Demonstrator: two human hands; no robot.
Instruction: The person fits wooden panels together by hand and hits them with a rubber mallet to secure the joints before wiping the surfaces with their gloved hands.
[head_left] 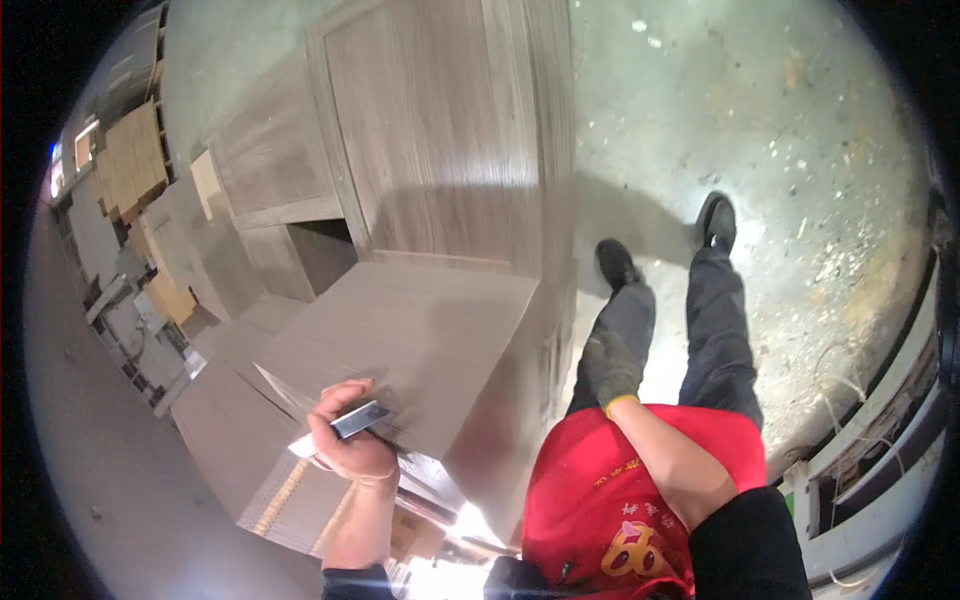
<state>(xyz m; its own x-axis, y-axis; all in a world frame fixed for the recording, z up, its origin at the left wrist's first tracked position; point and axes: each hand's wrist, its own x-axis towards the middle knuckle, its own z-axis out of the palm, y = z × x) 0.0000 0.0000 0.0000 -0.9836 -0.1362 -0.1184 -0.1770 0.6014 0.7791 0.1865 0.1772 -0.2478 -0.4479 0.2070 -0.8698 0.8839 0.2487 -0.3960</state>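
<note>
My left hand (352, 440) is bare and closed round a small flat tool (362, 420) with a dark, shiny rectangular end and a pale end. I cannot make out its exact kind. It is above the near top of a stack of grey-brown wood-grain panels (430, 310). My right hand (610, 368) wears a grey-green work glove with a yellow cuff. It hangs in front of my dark trousers, below the red apron (590, 480); its fingers blend into the trousers and do not show clearly.
Large framed wood-grain panels (430, 130) stand beyond the stack, with a dark gap (325, 250) at their left. More panels and brown boards (135, 160) lie far left. Scattered debris marks the concrete floor (820, 230). A pale metal frame (860, 450) stands at right.
</note>
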